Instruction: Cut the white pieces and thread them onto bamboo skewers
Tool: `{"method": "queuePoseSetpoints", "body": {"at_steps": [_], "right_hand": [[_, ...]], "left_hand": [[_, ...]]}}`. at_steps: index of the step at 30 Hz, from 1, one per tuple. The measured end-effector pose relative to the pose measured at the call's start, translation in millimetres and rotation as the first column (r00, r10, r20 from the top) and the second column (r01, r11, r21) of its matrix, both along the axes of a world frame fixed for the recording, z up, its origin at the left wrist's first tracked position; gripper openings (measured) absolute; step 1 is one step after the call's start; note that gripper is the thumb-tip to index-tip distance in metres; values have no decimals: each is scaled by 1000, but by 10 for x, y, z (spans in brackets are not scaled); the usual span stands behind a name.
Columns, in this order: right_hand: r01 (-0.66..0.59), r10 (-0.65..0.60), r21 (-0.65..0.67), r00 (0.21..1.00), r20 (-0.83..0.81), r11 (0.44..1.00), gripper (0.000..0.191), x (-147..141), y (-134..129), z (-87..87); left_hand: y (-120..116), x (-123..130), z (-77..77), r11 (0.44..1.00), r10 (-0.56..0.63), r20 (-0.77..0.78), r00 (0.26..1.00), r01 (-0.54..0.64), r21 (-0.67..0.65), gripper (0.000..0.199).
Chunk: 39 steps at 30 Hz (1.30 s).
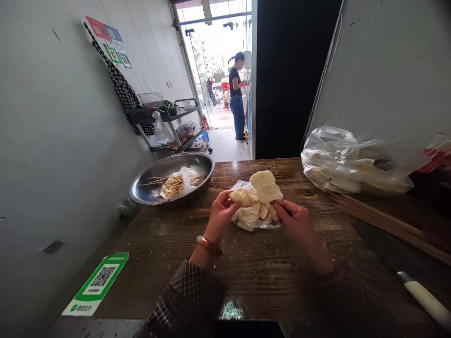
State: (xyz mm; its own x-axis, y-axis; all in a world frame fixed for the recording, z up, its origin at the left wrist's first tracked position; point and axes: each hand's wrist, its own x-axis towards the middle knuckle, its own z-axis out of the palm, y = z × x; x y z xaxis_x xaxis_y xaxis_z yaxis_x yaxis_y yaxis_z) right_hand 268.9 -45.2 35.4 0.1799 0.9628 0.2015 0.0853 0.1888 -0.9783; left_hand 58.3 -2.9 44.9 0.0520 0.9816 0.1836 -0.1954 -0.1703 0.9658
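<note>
My left hand (222,209) pinches a pale, spongy slice (236,197) between thumb and fingers, at the left of the food pile. My right hand (291,215) is closed at the lower corner of two pale flat slices (269,193), which stand one above the other. They look threaded on a thin stick, mostly hidden by the slices and my fingers. Under and between both hands, more pale slices (248,215) lie in an opened clear plastic bag (243,186) on the wooden table (246,263).
At the back left stands a steel basin (204,180) with skewered slices (172,186). To the right are a plastic bag of slices (331,159), a bundle of bamboo skewers (384,220) and a knife (424,298). A cart (172,115) and a person (237,96) are beyond.
</note>
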Motion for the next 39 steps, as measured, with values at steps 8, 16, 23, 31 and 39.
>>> {"method": "queuePoseSetpoints", "body": {"at_steps": [8, 16, 23, 31, 39], "right_hand": [[-33, 32, 32, 999, 34, 999, 33, -24, -13, 6], [-136, 135, 5, 984, 112, 991, 30, 4, -54, -25], [-272, 284, -80, 928, 242, 959, 30, -13, -125, 31], [-302, 328, -136, 906, 268, 944, 32, -50, -121, -38], [-270, 303, -164, 923, 238, 949, 36, -60, -117, -64]], "left_hand": [[-10, 42, 9, 994, 110, -22, 994, -110, 7, 38], [38, -8, 39, 988, 78, 402, 912, -18, -151, 43], [45, -38, 108, 975, 158, 517, 842, -51, -215, 16], [35, -25, 95, 970, 173, 547, 819, -44, -240, 17], [3, -4, 94, 978, 121, 551, 826, -5, -207, 26]]}}
